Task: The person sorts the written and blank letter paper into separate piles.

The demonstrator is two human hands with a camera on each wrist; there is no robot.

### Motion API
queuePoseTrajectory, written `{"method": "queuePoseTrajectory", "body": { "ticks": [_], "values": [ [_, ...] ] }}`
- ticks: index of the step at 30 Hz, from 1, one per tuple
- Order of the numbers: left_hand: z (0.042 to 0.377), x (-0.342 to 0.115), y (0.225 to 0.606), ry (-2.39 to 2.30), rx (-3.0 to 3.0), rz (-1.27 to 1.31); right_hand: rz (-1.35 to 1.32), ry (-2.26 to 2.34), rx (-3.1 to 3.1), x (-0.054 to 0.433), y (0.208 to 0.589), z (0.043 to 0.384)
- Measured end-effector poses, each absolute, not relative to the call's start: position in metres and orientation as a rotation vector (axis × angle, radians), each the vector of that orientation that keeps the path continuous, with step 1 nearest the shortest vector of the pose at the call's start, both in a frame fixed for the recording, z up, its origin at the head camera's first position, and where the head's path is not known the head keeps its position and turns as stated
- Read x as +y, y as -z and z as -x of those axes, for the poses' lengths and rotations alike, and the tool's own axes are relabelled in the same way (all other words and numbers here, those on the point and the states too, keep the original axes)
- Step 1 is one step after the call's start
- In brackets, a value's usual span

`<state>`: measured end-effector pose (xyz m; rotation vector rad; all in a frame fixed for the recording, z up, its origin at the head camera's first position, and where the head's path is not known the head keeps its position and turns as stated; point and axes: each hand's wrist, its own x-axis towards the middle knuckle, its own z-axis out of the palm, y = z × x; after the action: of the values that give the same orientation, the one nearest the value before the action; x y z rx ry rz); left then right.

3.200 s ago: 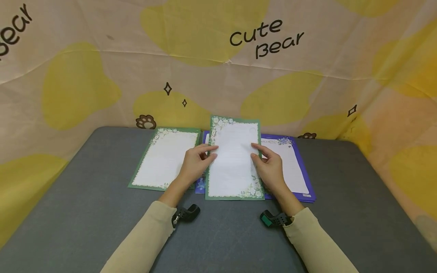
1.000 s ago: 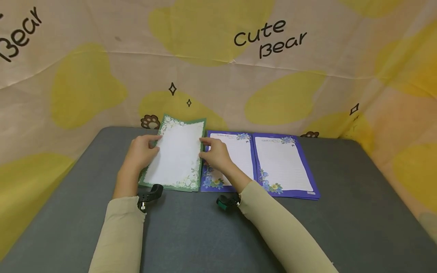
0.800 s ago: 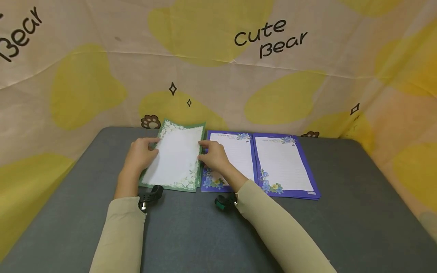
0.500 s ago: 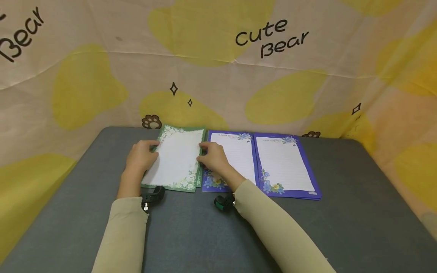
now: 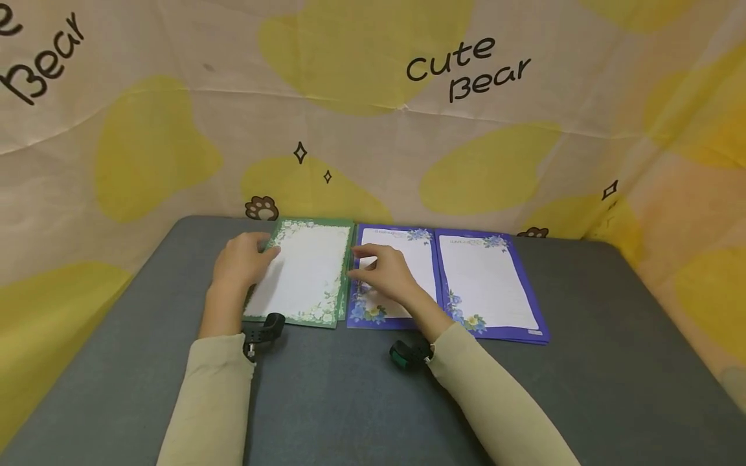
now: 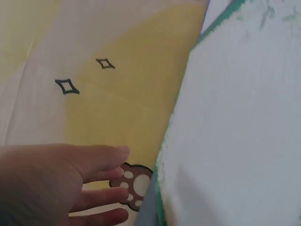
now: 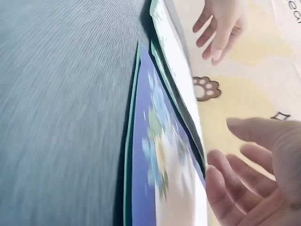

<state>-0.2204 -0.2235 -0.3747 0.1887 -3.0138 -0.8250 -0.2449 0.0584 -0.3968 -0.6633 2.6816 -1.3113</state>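
A sheet of white letter paper with a green floral border lies flat at the left, on another green-edged sheet that peeks out at its right side. My left hand hovers at its left edge, fingers relaxed and apart from the paper in the left wrist view. Over the middle purple-bordered sheet is my right hand, thumb and fingers parted with nothing between them. In the right wrist view, a green edge shows beneath that purple sheet.
A stack of purple-bordered sheets lies at the right, beside the middle one. All rest on a dark grey table. A yellow and cream printed cloth hangs behind the table's far edge.
The green sheet was carried left from the middle and lowered onto the left stack. Both hands have since let go of it; the right hand has drawn back rightward.
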Motion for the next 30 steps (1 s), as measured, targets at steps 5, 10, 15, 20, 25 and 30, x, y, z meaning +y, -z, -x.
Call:
{"method": "queuePoseTrajectory", "body": {
  "ticks": [5, 10, 15, 20, 25, 30],
  "values": [
    [0.224, -0.206, 0.367, 0.935, -2.950, -0.020, 0.787, 1.196, 2.712, 0.085, 0.391, 0.237],
    [0.230, -0.180, 0.368, 0.950, -2.913, 0.237, 0.839, 1.116, 2.731, 0.109, 0.388, 0.229],
    [0.229, -0.148, 0.371, 0.978, -2.918, 0.448, 0.826, 1.036, 2.767, 0.129, 0.387, 0.224],
    [0.226, -0.121, 0.376, 1.000, -2.947, 0.595, 0.832, 1.034, 2.805, 0.150, 0.392, 0.221],
    [0.224, -0.101, 0.378, 1.087, -2.911, 0.727, 0.821, 1.074, 2.905, 0.169, 0.404, 0.224],
    [0.223, -0.094, 0.383, 1.063, -2.930, 0.699, 0.888, 0.992, 3.020, 0.178, 0.416, 0.230]
  ]
}}
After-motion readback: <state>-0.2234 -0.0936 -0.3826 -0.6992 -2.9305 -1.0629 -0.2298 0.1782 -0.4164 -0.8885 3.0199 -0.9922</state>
